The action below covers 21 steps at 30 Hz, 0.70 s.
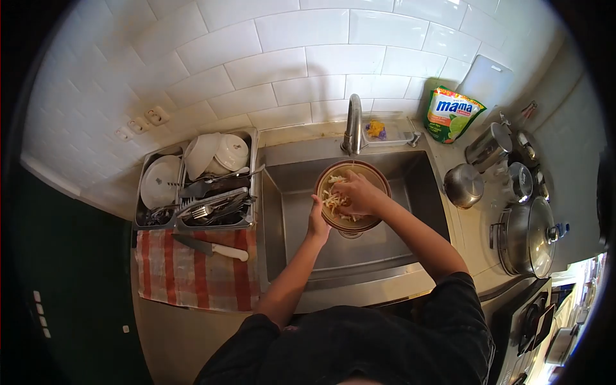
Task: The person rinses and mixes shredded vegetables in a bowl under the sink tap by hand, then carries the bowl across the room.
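Left hand [318, 221] clamped on beige bowl [374, 178] at eight o'clock, likely steadying it over sink [346, 260] — faucet [353, 125] at twelve. Right hand [358, 194] among pale shreds [333, 201] — can't tell if gripping.

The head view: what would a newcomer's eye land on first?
Probably the bowl of pale shreds over the sink, with the left hand at its side and the right hand inside it. Next, the bright "mama" pouch standing near the tiled wall, right of the tap. Then the white-handled knife on the red-checked cloth, left of the sink.
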Motion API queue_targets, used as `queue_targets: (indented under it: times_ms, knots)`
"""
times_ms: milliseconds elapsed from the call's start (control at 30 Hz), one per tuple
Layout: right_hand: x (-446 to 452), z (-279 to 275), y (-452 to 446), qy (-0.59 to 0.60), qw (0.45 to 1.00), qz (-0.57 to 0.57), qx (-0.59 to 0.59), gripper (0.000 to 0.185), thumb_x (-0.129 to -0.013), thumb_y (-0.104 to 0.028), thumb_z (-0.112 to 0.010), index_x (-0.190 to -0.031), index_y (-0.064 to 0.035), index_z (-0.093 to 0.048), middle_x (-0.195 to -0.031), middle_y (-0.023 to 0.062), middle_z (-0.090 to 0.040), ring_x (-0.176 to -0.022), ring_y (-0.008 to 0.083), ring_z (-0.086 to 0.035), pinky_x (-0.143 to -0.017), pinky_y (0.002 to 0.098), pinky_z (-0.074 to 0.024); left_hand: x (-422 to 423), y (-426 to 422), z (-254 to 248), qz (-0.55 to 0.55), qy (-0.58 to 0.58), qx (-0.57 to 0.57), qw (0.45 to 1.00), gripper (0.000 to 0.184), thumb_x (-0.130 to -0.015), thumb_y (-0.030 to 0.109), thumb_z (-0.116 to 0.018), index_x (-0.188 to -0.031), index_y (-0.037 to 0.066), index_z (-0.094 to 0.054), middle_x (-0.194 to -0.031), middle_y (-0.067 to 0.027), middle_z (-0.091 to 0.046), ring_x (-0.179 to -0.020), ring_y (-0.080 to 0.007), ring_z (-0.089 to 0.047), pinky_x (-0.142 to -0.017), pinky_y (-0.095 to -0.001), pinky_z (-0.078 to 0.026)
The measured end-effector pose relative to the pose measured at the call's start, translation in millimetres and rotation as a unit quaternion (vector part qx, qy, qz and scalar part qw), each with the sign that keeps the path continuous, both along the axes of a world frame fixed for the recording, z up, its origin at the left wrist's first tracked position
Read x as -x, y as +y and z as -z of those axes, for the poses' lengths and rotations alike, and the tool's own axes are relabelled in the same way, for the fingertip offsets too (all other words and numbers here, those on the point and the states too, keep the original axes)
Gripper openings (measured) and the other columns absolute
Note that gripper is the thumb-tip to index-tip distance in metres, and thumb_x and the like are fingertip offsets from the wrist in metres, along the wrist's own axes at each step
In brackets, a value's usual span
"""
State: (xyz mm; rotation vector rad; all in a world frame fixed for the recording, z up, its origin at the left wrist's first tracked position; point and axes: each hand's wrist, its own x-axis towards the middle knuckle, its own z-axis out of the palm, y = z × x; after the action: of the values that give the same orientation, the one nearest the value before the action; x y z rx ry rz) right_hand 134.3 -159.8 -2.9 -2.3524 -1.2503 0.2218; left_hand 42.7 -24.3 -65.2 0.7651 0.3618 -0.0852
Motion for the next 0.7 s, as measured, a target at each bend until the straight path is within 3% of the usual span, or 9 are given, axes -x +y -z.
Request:
queue_targets:
  times_ms: [133,233,433,533,633,700]
  knots:
    - [-9,-2,-7,0.078,0.994,0.018,-0.076,0.05,-0.06,-0.022,-0.076,-0.108,-0.0152,-0.063,-0.11,0.0175,-0.056,-0.102,0.0363,-0.054,-0.089,0.0408,-0.044,3,4,16,0.035,-0.005,-0.035,0.999,0.081,-0.086,0.067,-0.029,-0.142,0.008,-0.021,-0.143,-0.0128,-0.029,-0.131,-0.0264,-0.031,-0.105,-0.0424,-0.03]
    - [-5,-15,-13,0.039,0.996,-0.006,-0.075,0.05,-0.06,-0.023,-0.076,-0.108,-0.0153,-0.063,-0.114,0.017,-0.054,-0.109,0.0366,-0.051,-0.09,0.0431,-0.0433,2,2,9,0.005,0.029,-0.019,0.999,0.068,-0.093,0.057,-0.024,-0.136,0.005,-0.031,-0.135,-0.0129,-0.039,-0.124,-0.0245,-0.04,-0.1,-0.0387,-0.035]
    - [16,-15,-1,-0.065,0.997,0.046,0.004,0.051,-0.063,-0.029,-0.074,-0.111,-0.0185,-0.061,-0.119,0.0139,-0.051,-0.113,0.0362,-0.046,-0.093,0.0435,-0.0412,1,3,3,0.001,0.017,0.003,1.0,0.067,-0.093,0.057,-0.024,-0.135,0.005,-0.032,-0.134,-0.0125,-0.041,-0.124,-0.0237,-0.041,-0.099,-0.0389,-0.036]
    - [21,-7,5,-0.085,0.994,0.058,0.028,0.047,-0.06,-0.029,-0.076,-0.103,-0.0164,-0.062,-0.117,0.0125,-0.05,-0.107,0.0324,-0.049,-0.088,0.0423,-0.0433,1,4,-7,0.001,-0.015,0.01,1.0,0.067,-0.093,0.057,-0.025,-0.135,0.006,-0.032,-0.134,-0.0117,-0.041,-0.123,-0.0233,-0.041,-0.099,-0.0388,-0.036]
    - [9,0,5,-0.096,0.995,-0.02,-0.023,0.042,-0.058,-0.022,-0.077,-0.097,-0.0148,-0.062,-0.113,0.0098,-0.052,-0.102,0.0324,-0.051,-0.085,0.0422,-0.0438,0,5,-5,0.016,-0.013,-0.005,1.0,0.068,-0.092,0.057,-0.025,-0.135,0.006,-0.032,-0.134,-0.0112,-0.041,-0.124,-0.023,-0.041,-0.099,-0.0385,-0.036]
    - [2,-2,1,-0.019,0.999,-0.037,-0.023,0.04,-0.057,-0.016,-0.074,-0.096,-0.0132,-0.063,-0.108,0.01,-0.053,-0.1,0.0323,-0.052,-0.084,0.0419,-0.0441,1,3,-2,0.013,-0.011,-0.005,1.0,0.068,-0.092,0.058,-0.025,-0.136,0.006,-0.031,-0.134,-0.0111,-0.04,-0.124,-0.0229,-0.041,-0.099,-0.0384,-0.036]
